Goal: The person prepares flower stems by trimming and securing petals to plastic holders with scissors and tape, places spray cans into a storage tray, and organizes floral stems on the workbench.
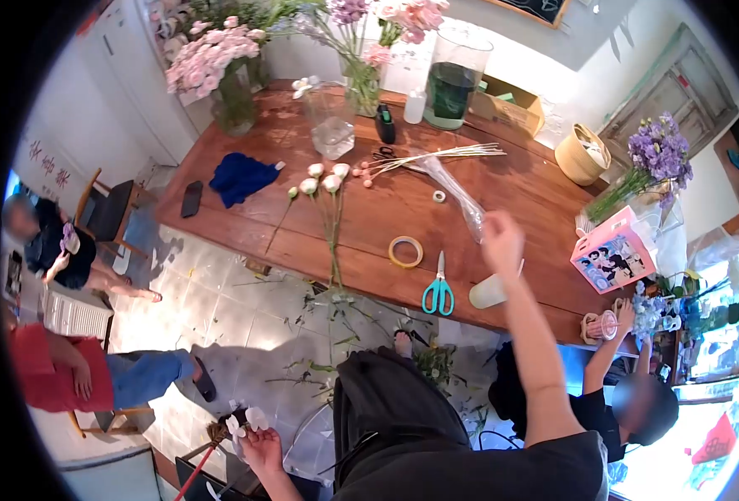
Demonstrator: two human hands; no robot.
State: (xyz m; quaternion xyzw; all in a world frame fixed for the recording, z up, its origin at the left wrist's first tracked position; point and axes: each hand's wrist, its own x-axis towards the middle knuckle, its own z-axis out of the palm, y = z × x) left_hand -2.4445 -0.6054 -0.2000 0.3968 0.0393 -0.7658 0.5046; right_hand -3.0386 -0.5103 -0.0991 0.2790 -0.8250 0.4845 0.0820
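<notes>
My left hand [262,452] is low at the left, away from the table, with its fingers closed around white, petal-like pieces [255,418]; their exact kind is hard to make out. Stretched over the table's right half, my right hand [503,240] is beside the end of a clear plastic sleeve [457,199]. Its fingers are blurred, and whether they grip the sleeve cannot be seen. Below that arm stands a whitish cup [488,291]. Turquoise-handled scissors [439,292] and a tape roll [405,251] lie left of it. White roses [332,182] lie farther left.
Vases of pink flowers [234,104] and a dark-filled glass cylinder [453,90] line the wooden table's [369,221] back. A pink bag [613,252] stands right. Cut leaves [440,363] litter the floor. One person [628,413] is at the right edge; two others are left.
</notes>
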